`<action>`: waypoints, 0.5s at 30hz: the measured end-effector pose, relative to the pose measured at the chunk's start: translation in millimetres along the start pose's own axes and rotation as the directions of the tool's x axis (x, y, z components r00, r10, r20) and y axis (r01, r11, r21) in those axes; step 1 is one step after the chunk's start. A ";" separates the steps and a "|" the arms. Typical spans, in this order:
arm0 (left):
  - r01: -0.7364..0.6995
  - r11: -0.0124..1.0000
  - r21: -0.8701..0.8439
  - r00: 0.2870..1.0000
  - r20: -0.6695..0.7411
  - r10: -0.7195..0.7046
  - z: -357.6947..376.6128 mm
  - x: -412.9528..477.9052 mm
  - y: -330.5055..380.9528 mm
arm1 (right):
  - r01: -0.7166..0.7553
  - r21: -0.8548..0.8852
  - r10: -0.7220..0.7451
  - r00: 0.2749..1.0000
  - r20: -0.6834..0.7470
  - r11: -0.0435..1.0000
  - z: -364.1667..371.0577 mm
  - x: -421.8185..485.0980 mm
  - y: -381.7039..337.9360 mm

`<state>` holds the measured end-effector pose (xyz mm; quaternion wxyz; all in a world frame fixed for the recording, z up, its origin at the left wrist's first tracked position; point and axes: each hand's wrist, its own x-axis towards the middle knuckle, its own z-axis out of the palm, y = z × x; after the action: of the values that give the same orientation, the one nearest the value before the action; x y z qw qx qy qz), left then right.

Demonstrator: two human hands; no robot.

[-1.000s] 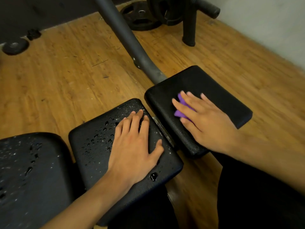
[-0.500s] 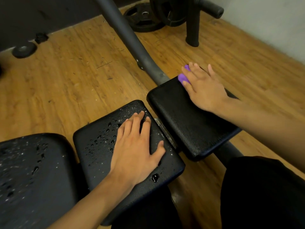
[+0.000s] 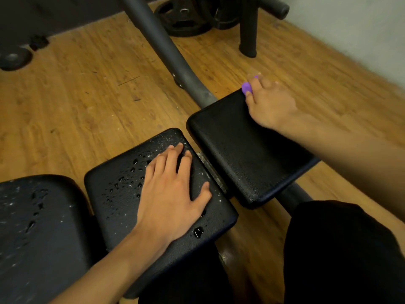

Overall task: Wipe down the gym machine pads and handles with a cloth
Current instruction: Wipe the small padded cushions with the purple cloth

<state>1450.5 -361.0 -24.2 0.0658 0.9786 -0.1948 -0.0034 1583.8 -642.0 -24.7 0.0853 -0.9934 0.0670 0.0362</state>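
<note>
Two black pads of the gym machine lie side by side in front of me. My left hand (image 3: 173, 191) rests flat, fingers straight, on the middle pad (image 3: 122, 194), which is dotted with water drops. My right hand (image 3: 269, 104) lies on the far corner of the right pad (image 3: 236, 159) and presses a purple cloth (image 3: 247, 87) under its fingers. Only a small bit of the cloth shows past the fingertips. The right pad looks mostly free of drops.
A third wet black pad (image 3: 37, 235) sits at the left. A grey steel tube (image 3: 168, 53) runs from the pads up and away. Weight plates (image 3: 188, 20) and a black post (image 3: 248, 31) stand on the wooden floor behind. My dark-trousered leg (image 3: 341, 255) is at lower right.
My right hand has slid the purple cloth from the middle of the right pad out to its far corner. My left hand has stayed flat on the wet middle pad.
</note>
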 end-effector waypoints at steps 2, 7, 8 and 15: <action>-0.003 1.000 0.000 1.000 0.000 0.003 -0.2 -0.3 -0.2 | 0.035 -0.045 -0.037 0.998 -0.041 0.998 4.6 -30.0 -5.4; -0.009 1.000 -0.004 1.000 -0.013 0.009 2.4 -0.6 -0.1 | 0.265 -0.104 -0.259 0.964 0.065 0.959 10.0 -172.6 -20.4; -0.006 1.000 -0.003 1.000 -0.012 0.006 2.2 -1.0 -0.5 | 0.302 -0.135 -0.292 0.952 0.086 0.944 13.6 -188.7 -25.5; 0.025 1.000 -0.014 1.000 -0.012 -0.025 0.2 -3.2 0.2 | 0.296 0.033 -0.297 0.955 0.024 0.955 15.1 -95.0 -52.3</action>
<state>1447.4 -359.9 -24.4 0.0736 0.9805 -0.1821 0.0003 1496.2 -576.2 -23.0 0.1052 -0.9903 -0.0833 0.0364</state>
